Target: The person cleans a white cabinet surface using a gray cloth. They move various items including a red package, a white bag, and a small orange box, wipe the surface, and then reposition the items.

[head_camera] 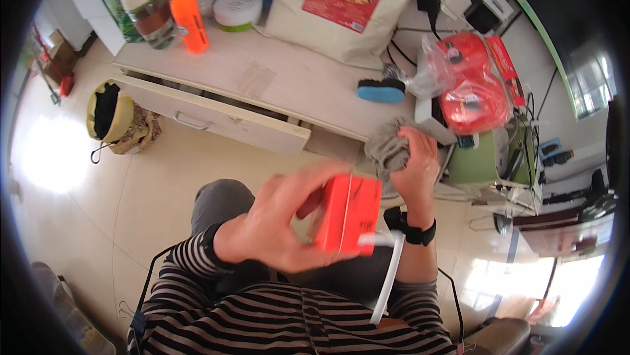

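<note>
My left hand [275, 227] grips a small red box [350, 212] above my lap, fingers along its far side and thumb along its near side. Dark writing marks the box, which is a little blurred. At the desk's right front edge, my right hand [418, 163] clutches a crumpled grey cloth [389, 148]. A black band [411, 227] circles my right wrist. Below the box, a white bent bar [389, 276] crosses in front of my lap; what it belongs to is unclear. Beyond the cloth, a blue brush [381, 90] with dark bristles lies on the desk [221, 59].
An open drawer [221, 119] juts from the desk. Along the back stand a glass cup [150, 15], an orange bottle [189, 20], a white round tub [238, 9] and a large cream bag [339, 15]. Red plastic-wrapped packs [475, 84] and cables sit right. A yellow bin [125, 119] stands left.
</note>
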{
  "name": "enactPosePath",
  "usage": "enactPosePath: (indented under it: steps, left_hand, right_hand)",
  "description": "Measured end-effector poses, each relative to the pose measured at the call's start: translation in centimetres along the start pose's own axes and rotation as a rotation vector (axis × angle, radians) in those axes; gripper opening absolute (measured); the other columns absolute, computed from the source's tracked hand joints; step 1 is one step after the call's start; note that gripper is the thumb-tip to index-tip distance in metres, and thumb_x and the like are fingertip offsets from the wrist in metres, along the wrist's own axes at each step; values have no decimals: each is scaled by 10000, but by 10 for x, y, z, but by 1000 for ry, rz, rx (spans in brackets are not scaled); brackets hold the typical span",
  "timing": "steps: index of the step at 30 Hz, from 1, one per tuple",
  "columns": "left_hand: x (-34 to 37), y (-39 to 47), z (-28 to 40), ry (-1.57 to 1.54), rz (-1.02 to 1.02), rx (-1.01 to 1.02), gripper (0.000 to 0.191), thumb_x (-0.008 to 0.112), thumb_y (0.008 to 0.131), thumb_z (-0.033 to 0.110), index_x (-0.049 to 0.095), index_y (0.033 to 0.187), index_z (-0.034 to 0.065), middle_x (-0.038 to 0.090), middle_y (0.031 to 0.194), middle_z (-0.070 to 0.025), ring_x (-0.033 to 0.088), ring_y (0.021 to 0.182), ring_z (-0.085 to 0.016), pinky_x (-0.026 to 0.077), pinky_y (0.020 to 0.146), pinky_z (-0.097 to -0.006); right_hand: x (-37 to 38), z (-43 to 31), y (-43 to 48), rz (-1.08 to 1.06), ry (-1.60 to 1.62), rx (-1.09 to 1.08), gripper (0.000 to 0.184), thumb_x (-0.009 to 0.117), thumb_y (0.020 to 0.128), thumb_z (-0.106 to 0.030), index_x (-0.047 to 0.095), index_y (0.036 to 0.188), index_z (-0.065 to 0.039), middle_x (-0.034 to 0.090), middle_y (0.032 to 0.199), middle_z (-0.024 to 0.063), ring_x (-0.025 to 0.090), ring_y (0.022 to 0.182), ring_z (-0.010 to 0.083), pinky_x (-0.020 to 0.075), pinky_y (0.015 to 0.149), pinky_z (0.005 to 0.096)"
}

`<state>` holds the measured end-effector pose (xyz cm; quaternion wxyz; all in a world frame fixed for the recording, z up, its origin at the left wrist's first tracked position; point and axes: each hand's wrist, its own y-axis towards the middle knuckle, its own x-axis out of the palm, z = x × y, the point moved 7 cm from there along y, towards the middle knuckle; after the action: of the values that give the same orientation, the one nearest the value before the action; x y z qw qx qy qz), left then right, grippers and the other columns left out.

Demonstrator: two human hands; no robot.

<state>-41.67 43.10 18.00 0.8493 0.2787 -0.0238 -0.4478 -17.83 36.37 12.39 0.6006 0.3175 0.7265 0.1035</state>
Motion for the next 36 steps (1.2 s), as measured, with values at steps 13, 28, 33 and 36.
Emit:
enactPosePath:
  steps: [13, 28, 33, 36]
  left_hand:
    - [-23, 129, -107, 74, 291, -119, 692, 762, 726, -40, 384, 1298, 50, 628, 956, -105, 638, 678, -144, 517, 576, -307]
    - [-34, 108, -123, 158, 296, -102, 885, 665, 700, -46, 295, 1489, 106, 519, 1216, -115, 470, 821, -123, 458, 749, -282]
    - [-81, 71, -126, 42, 496, -119, 643, 642, 715, -56, 481, 1314, 114, 536, 1093, -26, 417, 719, -98, 431, 666, -257]
    - [-148, 32, -132, 345, 868, -262, 483, 705, 739, -11, 554, 1185, 96, 535, 975, 29, 414, 705, -73, 417, 633, -246]
  right_hand:
    - [-5, -6, 3, -22, -3, 44, 369, 696, 655, -68, 615, 1015, -75, 659, 1064, 100, 574, 1011, 363, 474, 866, 433]
    - [-4, -8, -1, 29, 29, -14, 414, 681, 615, -20, 622, 1021, -73, 658, 1087, 81, 564, 1017, 362, 469, 873, 453]
    - [-2, -9, -1, 34, 8, -27, 401, 671, 626, -5, 610, 1019, -58, 656, 1084, 99, 559, 1010, 375, 466, 873, 455]
    - [-2, -9, -2, 35, 13, -26, 399, 673, 633, -8, 607, 1024, -55, 653, 1087, 102, 557, 1013, 376, 464, 875, 455]
